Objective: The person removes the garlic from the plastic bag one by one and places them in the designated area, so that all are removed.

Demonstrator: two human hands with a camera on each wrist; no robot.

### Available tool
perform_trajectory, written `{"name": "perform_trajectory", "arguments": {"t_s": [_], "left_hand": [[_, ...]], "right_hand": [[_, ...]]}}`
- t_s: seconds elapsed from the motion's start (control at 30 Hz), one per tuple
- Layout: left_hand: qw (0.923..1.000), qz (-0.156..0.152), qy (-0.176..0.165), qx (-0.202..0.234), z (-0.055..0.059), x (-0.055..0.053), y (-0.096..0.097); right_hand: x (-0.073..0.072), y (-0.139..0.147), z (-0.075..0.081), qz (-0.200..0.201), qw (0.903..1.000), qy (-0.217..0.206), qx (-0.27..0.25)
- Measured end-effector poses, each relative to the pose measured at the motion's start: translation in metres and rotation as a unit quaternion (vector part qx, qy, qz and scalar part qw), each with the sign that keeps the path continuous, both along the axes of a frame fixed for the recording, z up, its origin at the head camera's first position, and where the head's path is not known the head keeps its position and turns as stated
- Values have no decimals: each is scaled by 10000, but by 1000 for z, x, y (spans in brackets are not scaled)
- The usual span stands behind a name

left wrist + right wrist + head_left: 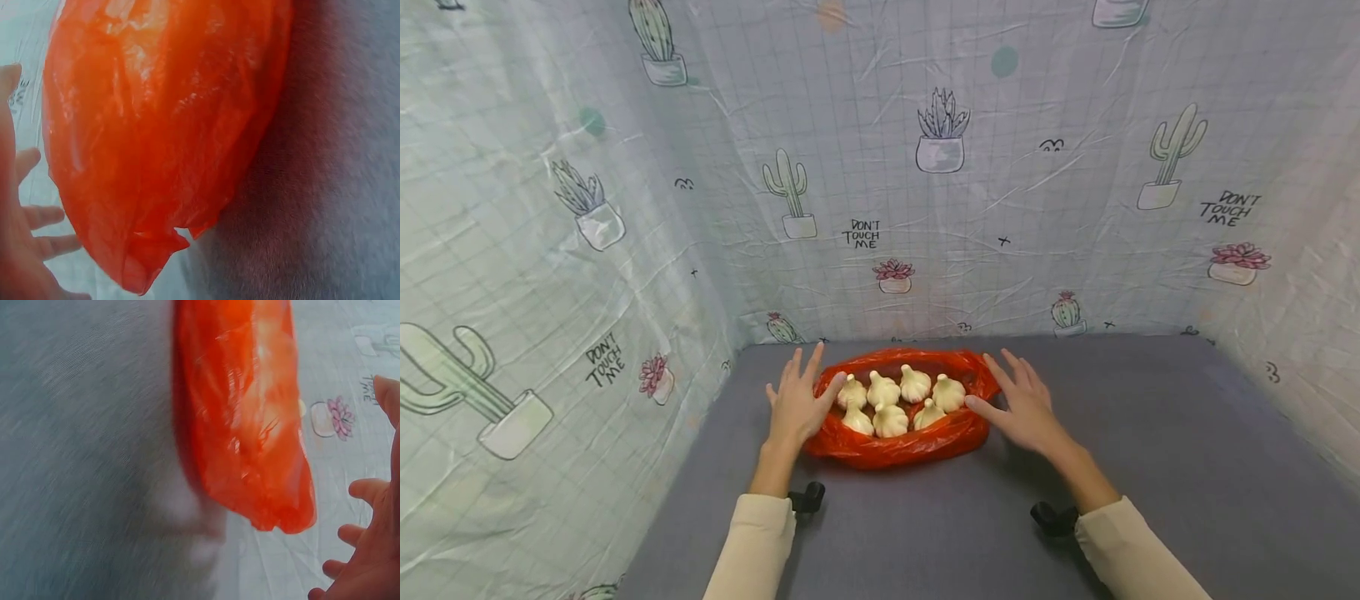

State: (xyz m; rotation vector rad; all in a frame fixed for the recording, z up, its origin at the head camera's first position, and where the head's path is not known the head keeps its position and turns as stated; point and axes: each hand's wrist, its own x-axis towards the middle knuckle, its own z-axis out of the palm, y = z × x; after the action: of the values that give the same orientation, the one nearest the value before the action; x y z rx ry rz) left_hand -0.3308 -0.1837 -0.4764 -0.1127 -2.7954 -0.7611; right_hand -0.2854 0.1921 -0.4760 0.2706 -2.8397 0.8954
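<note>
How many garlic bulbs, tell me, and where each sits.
7 in the red bag: four garlic bulbs in the far row, three garlic bulbs in the near row. More may be hidden.

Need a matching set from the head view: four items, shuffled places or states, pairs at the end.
Column one
1. Garlic bulbs
2. Red plastic bag
3. Left hand
4. Right hand

Column two
A. At the bag's right end, fingers spread
B. Grouped inside the open bag
C. Lying on the grey surface, opening facing up
D. At the bag's left end, fingers spread

Pairs: 1-B, 2-C, 3-D, 4-A
</note>
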Motion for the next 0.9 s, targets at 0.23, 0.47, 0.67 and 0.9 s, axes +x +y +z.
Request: {"name": "perform_trajectory", "arguments": {"t_s": [0.23,0.47,0.67,0.9], "left_hand": [[9964,114,218,815,-3,-7,-3],[9846,203,405,1687,-11,-8,-7],[9686,255,243,2461,-20,-8,-12],[9606,174,-273,2761,-30,-8,-20]], "right_hand": [[-9,-7,4,45,9980,55,-622],[-17,-15,4,254,9922,99,-1217],[-22,-23,4,368,9845,185,-1703],[-23,-31,8,172,9790,428,-1987]]}}
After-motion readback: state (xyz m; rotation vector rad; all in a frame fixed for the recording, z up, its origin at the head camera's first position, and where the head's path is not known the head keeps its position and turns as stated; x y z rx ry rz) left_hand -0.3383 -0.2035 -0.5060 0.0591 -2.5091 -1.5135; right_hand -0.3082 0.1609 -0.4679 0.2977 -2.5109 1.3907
